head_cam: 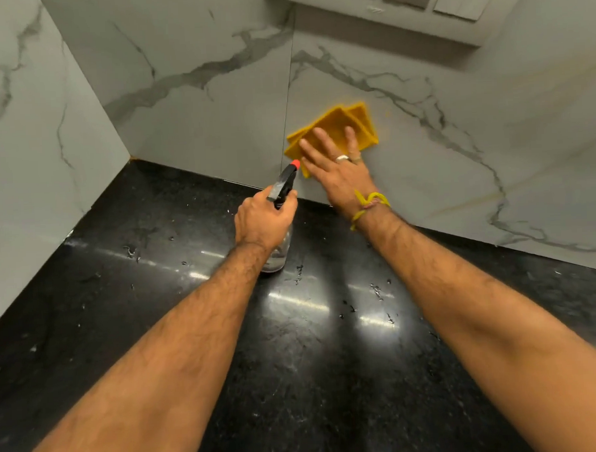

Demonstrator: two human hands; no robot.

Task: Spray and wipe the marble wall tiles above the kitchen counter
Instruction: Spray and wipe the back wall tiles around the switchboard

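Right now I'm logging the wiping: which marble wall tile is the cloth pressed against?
The right-hand back-wall tile, right of the vertical seam; the right hand presses the yellow cloth there.

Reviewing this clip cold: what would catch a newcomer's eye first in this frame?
The yellow cloth stands out first, pressed flat against the grey-veined marble wall by the right hand. Next comes the spray bottle with its red nozzle, gripped by the left hand above the glossy black counter.
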